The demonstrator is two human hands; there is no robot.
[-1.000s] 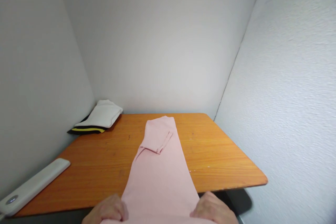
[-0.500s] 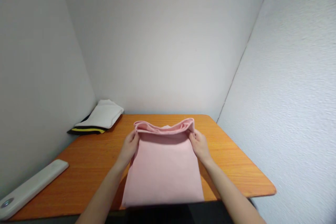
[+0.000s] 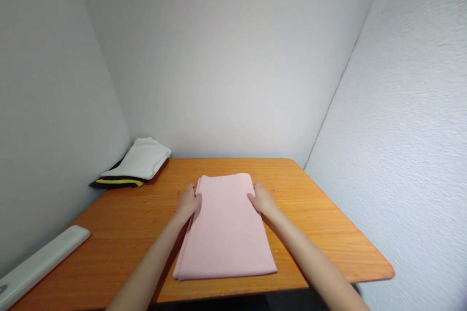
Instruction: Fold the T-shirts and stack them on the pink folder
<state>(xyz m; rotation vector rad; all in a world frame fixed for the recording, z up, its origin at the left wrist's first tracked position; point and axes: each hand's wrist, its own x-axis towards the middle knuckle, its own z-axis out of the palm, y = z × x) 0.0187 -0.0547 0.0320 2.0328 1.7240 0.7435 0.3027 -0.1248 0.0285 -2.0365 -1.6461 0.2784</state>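
A pink cloth (image 3: 228,233) lies flat on the table in a folded rectangle, its layers showing along the left side. At its upper left edge is my left hand (image 3: 188,202), with the thumb on top and the fingers at the side. My right hand (image 3: 261,199) grips the upper right edge the same way, thumb over the cloth. The fingertips beneath or beside the edges are partly hidden.
The wooden table (image 3: 321,233) stands against white walls. At the back left is a stack of folded white cloth (image 3: 140,159) over black and yellow cloth (image 3: 120,182). A long white device (image 3: 44,262) lies along the left edge.
The far end of the pink cloth, held up and bunched before, now lies flat and extended away from me. Both hands have moved slightly inward along its sides.
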